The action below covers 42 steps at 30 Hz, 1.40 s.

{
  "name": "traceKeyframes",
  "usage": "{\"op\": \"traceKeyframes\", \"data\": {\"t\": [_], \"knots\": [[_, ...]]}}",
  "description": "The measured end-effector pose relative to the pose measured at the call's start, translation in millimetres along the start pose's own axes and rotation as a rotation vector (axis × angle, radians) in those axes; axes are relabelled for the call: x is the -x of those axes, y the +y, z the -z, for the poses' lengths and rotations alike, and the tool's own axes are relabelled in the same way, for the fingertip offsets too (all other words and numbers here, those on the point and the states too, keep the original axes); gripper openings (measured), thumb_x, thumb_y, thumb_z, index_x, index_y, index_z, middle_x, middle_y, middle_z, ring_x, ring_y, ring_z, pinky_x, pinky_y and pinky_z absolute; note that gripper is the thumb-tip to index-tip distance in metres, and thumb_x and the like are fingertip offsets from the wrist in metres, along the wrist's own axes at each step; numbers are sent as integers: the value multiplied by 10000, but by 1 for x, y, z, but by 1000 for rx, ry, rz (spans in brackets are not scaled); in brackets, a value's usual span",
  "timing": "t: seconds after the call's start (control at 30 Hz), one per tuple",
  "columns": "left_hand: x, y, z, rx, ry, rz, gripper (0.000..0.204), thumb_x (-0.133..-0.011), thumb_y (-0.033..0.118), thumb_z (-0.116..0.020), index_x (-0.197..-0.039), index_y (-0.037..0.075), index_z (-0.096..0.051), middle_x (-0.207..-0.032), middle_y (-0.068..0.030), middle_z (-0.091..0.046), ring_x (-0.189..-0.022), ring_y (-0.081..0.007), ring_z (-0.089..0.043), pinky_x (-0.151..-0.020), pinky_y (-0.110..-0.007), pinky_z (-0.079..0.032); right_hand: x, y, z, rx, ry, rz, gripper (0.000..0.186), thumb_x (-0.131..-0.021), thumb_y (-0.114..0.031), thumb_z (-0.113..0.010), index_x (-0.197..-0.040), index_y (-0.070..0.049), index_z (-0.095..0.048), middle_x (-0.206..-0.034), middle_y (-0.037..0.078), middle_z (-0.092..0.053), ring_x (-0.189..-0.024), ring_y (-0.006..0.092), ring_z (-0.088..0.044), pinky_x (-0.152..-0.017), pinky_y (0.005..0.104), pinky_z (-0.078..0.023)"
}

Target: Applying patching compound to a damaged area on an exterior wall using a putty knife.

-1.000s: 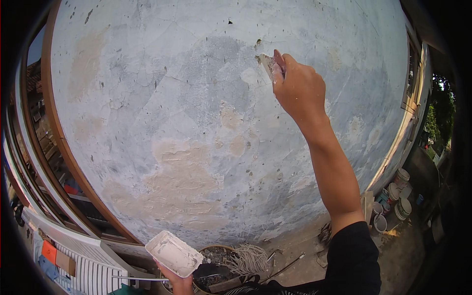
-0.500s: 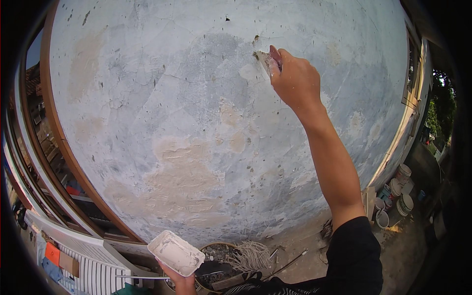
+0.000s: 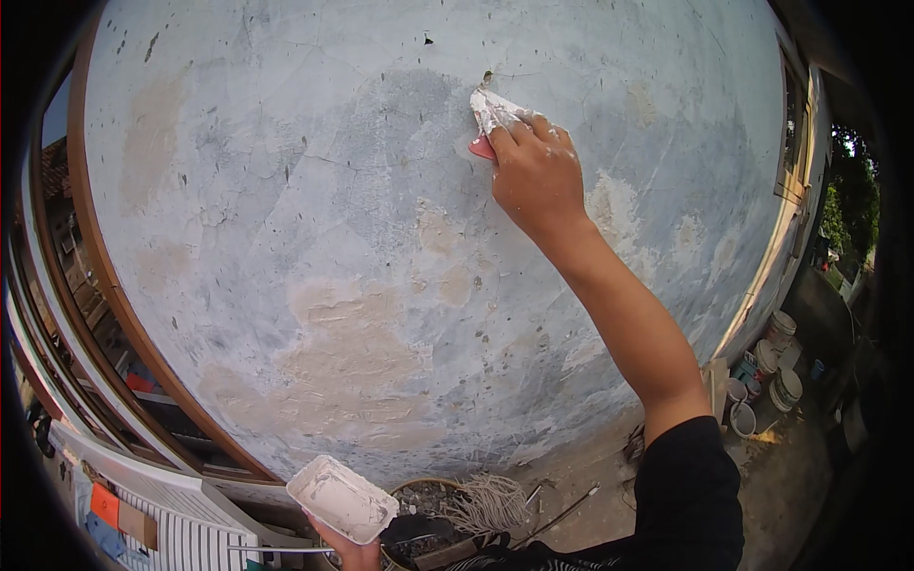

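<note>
Far left: brown window frame (image 3: 105,285) curving down wall edge, white slatted rack (image 3: 181,533) below. Low centre: left hand (image 3: 350,552) cupped under white tray (image 3: 341,498) of pale filler – held level, open side up, likely so paste stays in and within reach. Behind it, dark basin (image 3: 428,500), frayed mop strands (image 3: 490,502) on ground. Upper centre: right hand (image 3: 535,176) raised, fingers pinched on small red-handled scraper (image 3: 487,122), white-smeared blade pressed flat against grey patchy wall (image 3: 286,190) just under small hole (image 3: 487,78). Far right – paint buckets (image 3: 776,376), greenery.
</note>
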State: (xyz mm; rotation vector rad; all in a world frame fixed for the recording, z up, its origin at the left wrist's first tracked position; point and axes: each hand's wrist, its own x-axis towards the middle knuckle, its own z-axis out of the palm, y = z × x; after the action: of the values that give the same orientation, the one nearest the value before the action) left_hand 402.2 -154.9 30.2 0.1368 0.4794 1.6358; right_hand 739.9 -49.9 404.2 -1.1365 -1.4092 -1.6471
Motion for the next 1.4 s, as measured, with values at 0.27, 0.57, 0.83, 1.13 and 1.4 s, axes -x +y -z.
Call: {"op": "traceKeyframes", "data": {"t": [0.27, 0.57, 0.83, 1.13, 1.4], "knots": [[-16, -11, 2, -57, -14, 23, 598, -980, 619, -333, -1380, 205, -492, -1324, -41, -573, -1177, -300, -578, -979, -517, -491, 0, -10, -16, -28, -57, -35, 62, -811, -77, -639, -835, -28, -668, -872, 114, -660, -888, 287, -665, -793, 388, -509], [-33, -25, -23, -109, 82, 239, 484, -994, 475, -442, -1311, 117, -512, -1205, -77, -616, -1083, -269, -602, -943, -439, -523, 5, -8, -29, -13, 7, -20, 46, -773, -74, -654, -748, -35, -662, -809, 84, -648, -793, 242, -656, -677, 348, -534], [-51, -55, -14, -153, -31, 189, 558, -989, 550, -366, -1356, 151, -496, -1283, -70, -585, -1143, -292, -588, -960, -484, -508, 24, -4, -22, 5, -11, 50, 66, -735, -72, -660, -678, -41, -649, -745, 106, -639, -731, 246, -665, -651, 358, -541], [-24, -40, -17, -46, -86, 181, 569, -983, 550, -341, -1356, 156, -512, -1277, -77, -604, -1119, -317, -615, -931, -504, -524, 22, 29, 54, -404, -428, -136, 74, -778, -40, -603, -783, 12, -656, -808, 172, -663, -714, 346, -637, -660, 416, -511], [2, -21, -27, -6, -26, 134, 559, -979, 541, -352, -1349, 158, -523, -1252, -69, -617, -1094, -309, -628, -911, -514, -529, -17, 29, 41, -347, -27, -97, 93, -799, -22, -584, -856, 7, -652, -808, 148, -665, -751, 331, -643, -686, 409, -535]]}}
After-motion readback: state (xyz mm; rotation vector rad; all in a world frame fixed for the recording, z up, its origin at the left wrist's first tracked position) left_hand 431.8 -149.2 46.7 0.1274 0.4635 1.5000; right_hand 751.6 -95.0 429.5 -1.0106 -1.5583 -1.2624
